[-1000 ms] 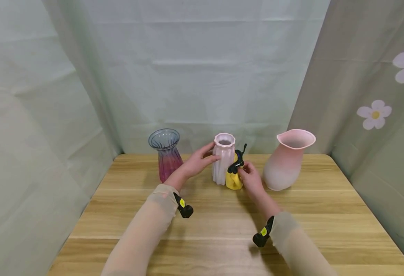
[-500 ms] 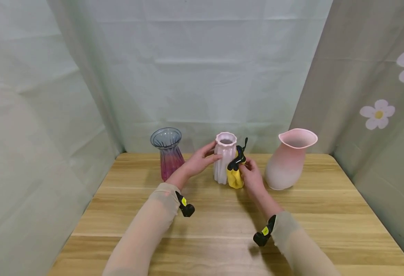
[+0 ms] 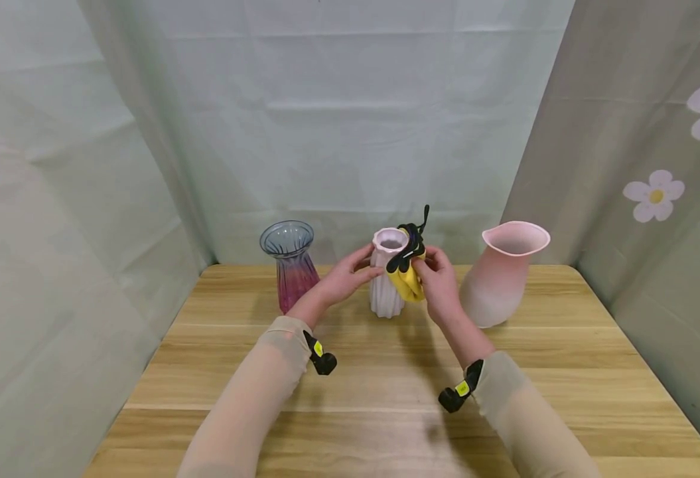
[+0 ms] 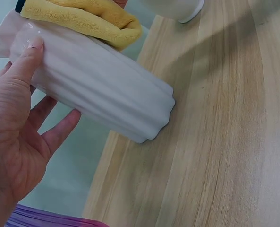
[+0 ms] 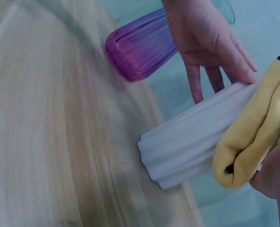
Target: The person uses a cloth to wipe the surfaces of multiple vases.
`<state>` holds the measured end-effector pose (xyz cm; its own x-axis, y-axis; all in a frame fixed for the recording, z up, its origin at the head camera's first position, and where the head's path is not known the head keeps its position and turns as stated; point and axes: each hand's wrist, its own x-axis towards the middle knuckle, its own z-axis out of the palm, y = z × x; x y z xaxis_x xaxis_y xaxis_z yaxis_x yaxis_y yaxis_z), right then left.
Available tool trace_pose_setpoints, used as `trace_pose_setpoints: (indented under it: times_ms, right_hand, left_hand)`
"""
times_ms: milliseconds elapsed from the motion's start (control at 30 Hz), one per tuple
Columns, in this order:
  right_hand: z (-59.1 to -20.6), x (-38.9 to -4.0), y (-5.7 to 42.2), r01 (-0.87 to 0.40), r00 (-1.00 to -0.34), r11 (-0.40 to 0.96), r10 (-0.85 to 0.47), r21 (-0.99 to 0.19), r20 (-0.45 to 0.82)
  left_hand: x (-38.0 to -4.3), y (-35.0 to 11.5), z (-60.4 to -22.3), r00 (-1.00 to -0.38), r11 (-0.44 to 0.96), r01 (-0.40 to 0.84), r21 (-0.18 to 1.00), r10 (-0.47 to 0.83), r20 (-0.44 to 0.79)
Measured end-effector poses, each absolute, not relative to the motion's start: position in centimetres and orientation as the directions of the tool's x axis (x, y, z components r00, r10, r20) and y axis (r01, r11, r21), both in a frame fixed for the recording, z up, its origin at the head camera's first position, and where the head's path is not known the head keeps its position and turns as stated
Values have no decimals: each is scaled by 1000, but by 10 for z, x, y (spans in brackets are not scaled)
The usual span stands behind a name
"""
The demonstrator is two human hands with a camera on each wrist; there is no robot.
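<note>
A white fluted vase [image 3: 385,297] with a scalloped rim stands upright near the table's back edge. My left hand [image 3: 345,277] holds its upper part from the left, thumb in front; the left wrist view shows the thumb on the neck and some fingertips behind the vase [image 4: 99,82]. My right hand [image 3: 442,287] grips a folded yellow cloth [image 3: 408,287] with black edging and a black loop. The cloth lies against the vase's right side, just below and beside the rim. In the right wrist view the plush cloth [image 5: 246,142] partly covers the vase's upper end.
To the left stands a blue-to-purple ribbed glass vase [image 3: 296,282], partly behind my left forearm. On the right is a pink-and-white vase [image 3: 494,292] with a flared lip. The wooden table [image 3: 379,398] ends at a pale curtain [image 3: 350,133].
My right hand has raised the yellow cloth from the vase's lower side up to near its rim. My left hand and the white vase have stayed in place.
</note>
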<state>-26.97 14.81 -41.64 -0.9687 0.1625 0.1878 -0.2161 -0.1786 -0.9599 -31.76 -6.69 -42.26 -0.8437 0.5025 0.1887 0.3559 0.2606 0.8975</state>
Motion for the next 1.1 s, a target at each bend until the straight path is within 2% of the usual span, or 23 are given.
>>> trace_pose_setpoints:
  times_ms: [433, 600, 800, 1100]
  right_hand:
    - [-425, -271, 148, -222, -965, -106, 165, -969, 203]
    - [-447, -268, 149, -184, -972, -132, 172, -974, 160]
    - [-483, -268, 150, -103, -977, -98, 197, -990, 82]
    - [-494, -267, 146, -131, -966, -87, 235, -987, 108]
  left_hand:
    - [-317, -70, -423, -841, 264, 372, 890, 502, 202]
    - [-317, -70, -424, -844, 274, 373, 886, 497, 202]
    - [-317, -69, -423, -848, 294, 365, 883, 497, 185]
    - [-317, -67, -423, -852, 300, 354, 886, 494, 173]
